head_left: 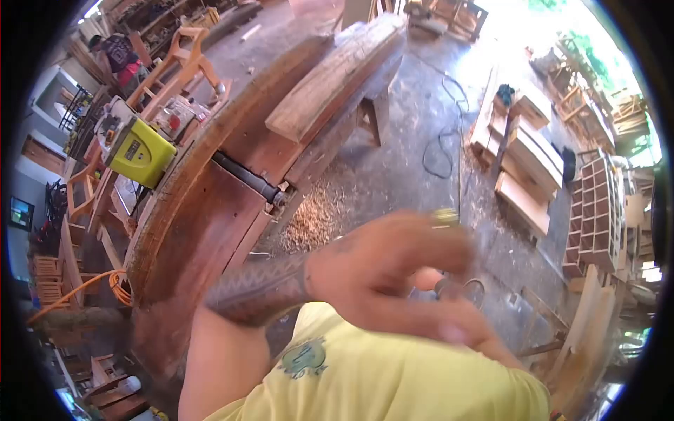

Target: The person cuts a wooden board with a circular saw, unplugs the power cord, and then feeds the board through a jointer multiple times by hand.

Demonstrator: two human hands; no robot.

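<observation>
My left hand (386, 270) is in front of my yellow shirt (393, 379), its tattooed forearm coming in from the left. Motion smears its fingers, and a yellow band (444, 218) shows at their far end. My right hand (460, 312) comes in from the right, partly behind the left and overlapping it in this view; a dark band (440, 285) shows on it. Beyond my left forearm lies a long wooden machine bed (196, 224) with a dark metal roller (246, 177) set across it. A thick wooden plank (337, 77) rests on its far part.
Wood shavings (312, 217) are heaped beside the bed. A lime-green box-shaped machine (144, 151) stands on its left. A black cable (453, 98) crosses the floor. Stacked timber (530, 165) and a compartmented wooden rack (593, 210) are on the right. A person (121, 59) is at the far left.
</observation>
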